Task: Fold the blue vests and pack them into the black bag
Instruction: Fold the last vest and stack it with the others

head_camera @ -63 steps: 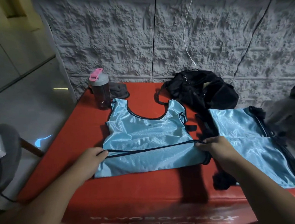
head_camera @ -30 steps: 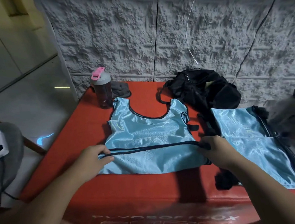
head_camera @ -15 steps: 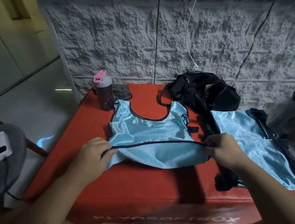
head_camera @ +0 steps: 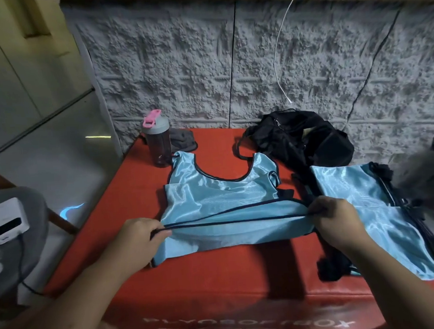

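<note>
Two hands pinch the black-trimmed hem of a blue vest (head_camera: 220, 192) on the red mat (head_camera: 193, 277): left hand (head_camera: 138, 239) w/ fingers curled on the hem's left end, right hand (head_camera: 336, 220) on its right end, hem pulled taut and raised off the mat, neck end lying flat. Second vest (head_camera: 369, 204) lies just right of it. Black bag (head_camera: 302, 137) sits behind, by the wall. Bottle (head_camera: 157, 140) stands at the mat's back-left, near the vest's shoulder.
</note>
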### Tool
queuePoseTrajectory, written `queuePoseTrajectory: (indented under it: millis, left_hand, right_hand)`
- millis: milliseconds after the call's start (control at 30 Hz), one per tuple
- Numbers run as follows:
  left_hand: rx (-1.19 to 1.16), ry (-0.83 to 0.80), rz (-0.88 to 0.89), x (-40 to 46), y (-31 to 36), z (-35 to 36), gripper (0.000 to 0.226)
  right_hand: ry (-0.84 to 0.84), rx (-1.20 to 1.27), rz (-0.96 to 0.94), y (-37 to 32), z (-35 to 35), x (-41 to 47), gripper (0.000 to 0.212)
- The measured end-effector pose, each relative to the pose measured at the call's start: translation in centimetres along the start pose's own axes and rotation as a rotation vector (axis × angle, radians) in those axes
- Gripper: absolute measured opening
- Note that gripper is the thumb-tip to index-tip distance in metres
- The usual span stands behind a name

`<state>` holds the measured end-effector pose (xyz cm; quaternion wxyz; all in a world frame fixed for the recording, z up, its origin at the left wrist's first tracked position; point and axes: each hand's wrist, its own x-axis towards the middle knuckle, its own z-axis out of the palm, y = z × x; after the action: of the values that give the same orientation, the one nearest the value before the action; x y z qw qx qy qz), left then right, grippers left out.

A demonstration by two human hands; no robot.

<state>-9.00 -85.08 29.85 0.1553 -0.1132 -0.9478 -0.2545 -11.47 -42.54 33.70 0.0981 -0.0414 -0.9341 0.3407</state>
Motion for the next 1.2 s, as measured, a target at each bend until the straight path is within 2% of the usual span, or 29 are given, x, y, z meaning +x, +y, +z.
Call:
queuePoseTrajectory:
  millis: [67,133,167,267,367,467,533,633,700,767,900,967,1033,1067,1133,1200]
  left_hand:
    - [-0.022,-0.065,-0.070,-0.3,-0.2,0.5,0.040]
    - [-0.050,-0.073,-0.121,-0.4,-0.3,0.7,0.052]
    - [-0.067,-0.079,-0.138,-0.4,-0.3,0.8,0.050]
    - [-0.155,-0.089,-0.169,-0.4,-0.1,0.7,0.026]
    - [-0.201,0.026,-0.142,-0.2,0.3,0.3,0.031]
    - [-0.275,0.131,-0.188,0.1,0.5,-0.3,0.038]
    - [-0.324,0.108,-0.229,-0.1,0.3,-0.2,0.050]
    - [-0.371,0.047,-0.272,-0.3,0.2,0.0,0.048]
    - [-0.412,0.037,-0.301,0.0,0.3,-0.2,0.050]
    - [-0.357,0.011,-0.306,0.3,0.4,-0.6,0.052]
    - [-0.147,-0.052,-0.270,0.6,0.7,-1.5,0.038]
    - [-0.090,0.048,-0.216,1.1,1.8,-2.5,0.023]
    - [-0.034,0.231,-0.137,1.4,2.6,-3.3,0.020]
    - [-0.005,0.257,-0.118,1.4,3.1,-3.7,0.021]
    - [0.029,0.113,-0.132,0.8,3.8,-4.1,0.018]
    - [0.026,0.010,-0.151,-0.2,3.9,-4.6,0.013]
  right_hand:
    - [0.039,0.035,0.036,0.2,0.0,0.0,0.028]
    - [0.059,0.042,0.065,0.5,0.1,0.0,0.027]
    - [0.056,0.043,0.080,0.6,0.1,0.0,0.025]
    - [0.022,0.047,0.105,1.0,0.4,0.1,0.023]
    - [0.037,0.090,0.114,1.0,0.3,0.2,0.025]
    - [0.020,0.123,0.102,1.3,0.5,0.6,0.026]
    - [-0.021,0.132,0.087,1.6,0.9,0.6,0.033]
    - [-0.059,0.137,0.063,1.8,1.1,0.7,0.048]
    - [-0.111,0.055,0.024,2.1,0.9,0.7,0.043]
    - [-0.138,-0.040,-0.004,2.3,0.7,0.8,0.032]
    - [-0.150,-0.056,-0.021,1.2,0.0,1.1,0.025]
    - [-0.088,-0.027,-0.048,0.0,-1.0,0.8,0.021]
    - [0.091,0.041,-0.063,-0.5,-2.2,0.4,0.020]
    - [0.105,0.036,-0.081,-0.5,-2.9,0.2,0.025]
    - [-0.079,-0.110,-0.128,-0.3,-3.7,-0.7,0.040]
    - [-0.136,-0.200,-0.109,0.0,-4.3,-1.4,0.037]
